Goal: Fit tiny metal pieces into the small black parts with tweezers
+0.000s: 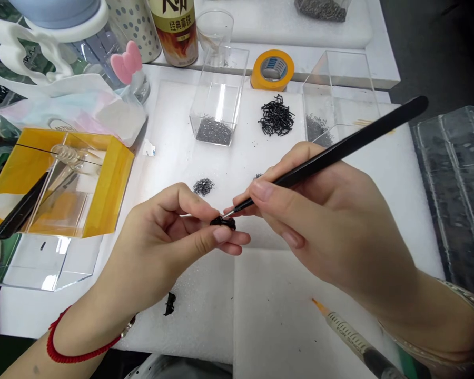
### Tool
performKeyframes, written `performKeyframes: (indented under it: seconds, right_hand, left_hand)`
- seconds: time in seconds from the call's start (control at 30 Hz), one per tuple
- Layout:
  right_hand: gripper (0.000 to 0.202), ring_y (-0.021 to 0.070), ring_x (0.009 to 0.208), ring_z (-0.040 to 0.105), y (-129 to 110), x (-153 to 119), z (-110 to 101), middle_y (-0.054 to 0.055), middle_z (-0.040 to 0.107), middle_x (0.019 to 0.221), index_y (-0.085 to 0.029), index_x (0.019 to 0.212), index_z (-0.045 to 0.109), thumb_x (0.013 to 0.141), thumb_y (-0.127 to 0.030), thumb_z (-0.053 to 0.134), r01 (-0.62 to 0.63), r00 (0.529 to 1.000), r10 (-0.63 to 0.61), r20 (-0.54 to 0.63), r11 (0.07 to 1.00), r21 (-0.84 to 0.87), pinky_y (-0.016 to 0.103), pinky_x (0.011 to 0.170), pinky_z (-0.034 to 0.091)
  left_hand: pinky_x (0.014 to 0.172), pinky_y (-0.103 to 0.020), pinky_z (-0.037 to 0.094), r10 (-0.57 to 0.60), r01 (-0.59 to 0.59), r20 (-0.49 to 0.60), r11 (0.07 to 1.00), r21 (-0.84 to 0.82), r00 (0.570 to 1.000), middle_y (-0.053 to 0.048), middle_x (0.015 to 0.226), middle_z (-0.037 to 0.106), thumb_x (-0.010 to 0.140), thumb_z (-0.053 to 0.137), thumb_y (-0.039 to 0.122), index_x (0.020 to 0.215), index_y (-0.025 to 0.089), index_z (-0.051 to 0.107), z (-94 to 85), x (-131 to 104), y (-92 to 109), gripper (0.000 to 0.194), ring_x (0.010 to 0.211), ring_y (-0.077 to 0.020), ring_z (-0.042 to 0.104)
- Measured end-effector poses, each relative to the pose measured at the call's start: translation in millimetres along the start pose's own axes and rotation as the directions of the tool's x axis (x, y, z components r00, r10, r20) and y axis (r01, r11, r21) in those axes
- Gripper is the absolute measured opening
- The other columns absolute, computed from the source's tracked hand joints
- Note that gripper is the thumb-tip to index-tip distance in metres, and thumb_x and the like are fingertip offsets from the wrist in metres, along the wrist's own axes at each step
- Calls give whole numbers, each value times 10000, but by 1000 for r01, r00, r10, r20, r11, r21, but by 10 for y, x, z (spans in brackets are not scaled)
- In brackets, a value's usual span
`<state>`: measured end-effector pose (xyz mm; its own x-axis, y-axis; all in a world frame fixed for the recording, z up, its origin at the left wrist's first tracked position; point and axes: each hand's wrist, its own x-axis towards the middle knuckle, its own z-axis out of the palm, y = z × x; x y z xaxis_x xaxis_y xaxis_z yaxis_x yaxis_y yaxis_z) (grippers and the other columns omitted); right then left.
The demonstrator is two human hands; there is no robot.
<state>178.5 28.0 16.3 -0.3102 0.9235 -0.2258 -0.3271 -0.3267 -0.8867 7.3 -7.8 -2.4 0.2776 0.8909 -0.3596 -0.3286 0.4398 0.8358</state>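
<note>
White foam-topped worktop [276, 321], small irregular black part [229, 224] above.
Left hand [154, 247] pinches part, likely steadying it; right hand [332, 221] closed around slim black metal-tipped tweezers [355, 140], tip at part.

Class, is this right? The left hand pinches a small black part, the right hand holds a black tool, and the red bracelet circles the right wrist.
Wrong wrist: the head view shows the red bracelet on the left wrist. The left hand pinches the small black part, and the right hand holds the black tool.
</note>
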Motion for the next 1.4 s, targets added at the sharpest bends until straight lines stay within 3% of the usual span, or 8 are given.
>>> performKeyframes:
  seconds: [0.27, 0.6, 0.83, 1.0, 1.2, 1.3, 1.4]
  right_hand:
    - [188, -17, 451, 609, -4, -23, -29, -139, 589, 520, -155, 720, 543, 860, -49, 610, -26, 998, 23, 66, 999, 40, 24, 456, 500]
    - [131, 15, 344, 448, -6, -25, -52, -126, 437, 410, -197, 744, 596, 838, -207, 686, -58, 998, 52, -35, 978, -198, 134, 376, 426]
    - [186, -18, 402, 544, -29, -23, -18, -137, 571, 506, -174, 715, 546, 855, -105, 647, -61, 998, 63, 33, 997, -46, 102, 543, 566]
    - [232, -9, 454, 606, -59, -40, 14, -147, 597, 542, -177, 724, 490, 852, -33, 620, -47, 996, 44, 82, 998, 43, 78, 500, 564]
    - [226, 17, 490, 639, -40, -26, 10, -121, 610, 562, -187, 712, 510, 814, -110, 696, -55, 997, 58, 47, 997, -47, 61, 444, 525]
    - [204, 4, 402, 558, -19, -26, -10, -112, 614, 589, -198, 740, 527, 808, -160, 715, -38, 999, 40, 17, 993, -115, 115, 472, 562]
    - [185, -23, 349, 429, -16, -19, -40, -87, 641, 663, -191, 746, 546, 814, -184, 718, -47, 999, 49, 4, 985, -164, 201, 613, 624]
  left_hand:
    - [767, -184, 619, 5, -4, 33, 999, -33, 999, 64, 768, 762, 828, 666, 28, 819, 199, 602, 6, 7, -10, 183, 789, -125, 745]
    - [750, -178, 615, -1, 2, 35, 1000, -24, 999, 59, 740, 758, 821, 666, 15, 815, 193, 601, 3, -15, 22, 190, 759, -121, 746]
    - [732, -174, 619, -15, 16, 16, 1000, -25, 1000, 71, 720, 750, 811, 672, 10, 796, 201, 613, 33, 0, 22, 201, 737, -116, 744]
    - [712, -188, 629, -7, 8, 8, 999, -33, 1000, 64, 707, 747, 797, 681, 2, 767, 195, 621, 27, -24, 29, 205, 727, -132, 747]
    - [677, -179, 624, -18, 18, -21, 1000, -18, 1000, 61, 669, 736, 791, 689, 4, 748, 188, 626, 19, -31, 25, 199, 684, -123, 740]
    - [670, -183, 620, -21, 21, -35, 1000, 10, 999, 31, 681, 742, 796, 692, 23, 755, 179, 619, 33, -21, 20, 177, 670, -124, 736]
    - [655, -185, 614, -28, 28, -31, 999, 20, 999, 16, 682, 738, 801, 695, 47, 765, 180, 615, 48, -27, 27, 159, 667, -126, 731]
